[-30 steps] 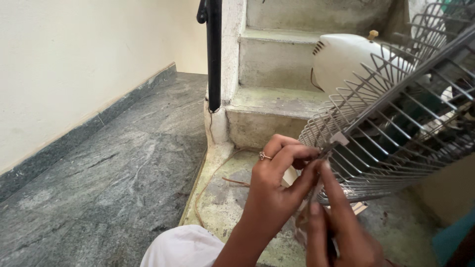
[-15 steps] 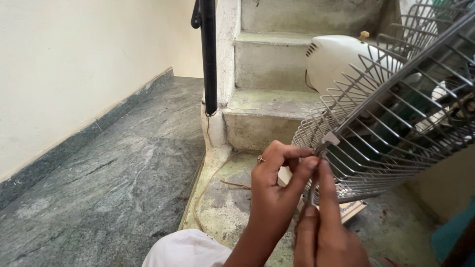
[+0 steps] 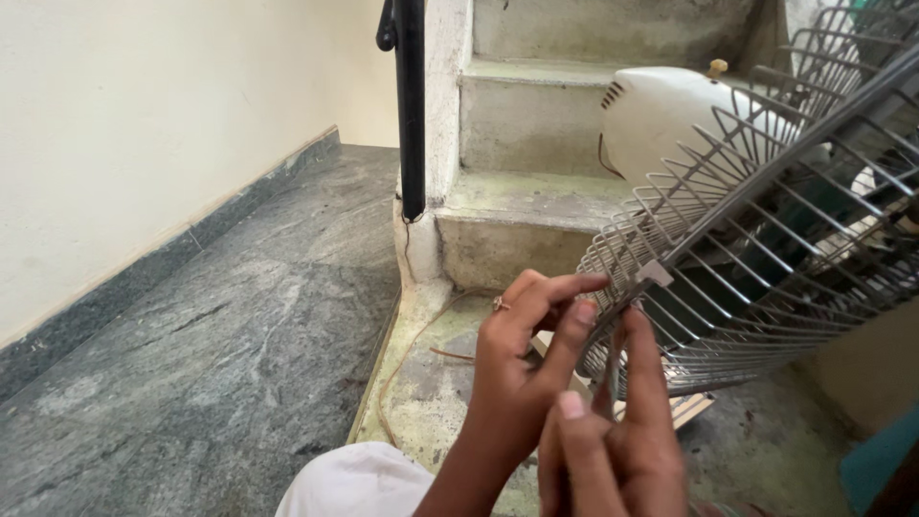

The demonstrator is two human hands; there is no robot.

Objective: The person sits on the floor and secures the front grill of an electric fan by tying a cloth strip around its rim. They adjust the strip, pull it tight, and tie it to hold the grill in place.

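Note:
A grey wire fan guard (image 3: 766, 220) fills the right side, tilted, with a white fan motor housing (image 3: 670, 115) behind it. My left hand (image 3: 522, 354), wearing a ring, pinches the guard's rim near a small metal clip (image 3: 655, 274). My right hand (image 3: 613, 440) is just below it, index finger raised against the rim wires; a thin dark tool seems to sit between its fingers, mostly hidden.
Concrete steps (image 3: 536, 201) rise straight ahead beside a black railing post (image 3: 410, 105). A grey stone floor (image 3: 220, 335) and a cream wall (image 3: 144, 124) lie to the left. A thin cord (image 3: 407, 364) trails on the landing. My white-clad knee (image 3: 354, 483) is at the bottom.
Both hands have stayed on the guard's rim near the clip, with fingers shifting slightly. The view has drifted a little.

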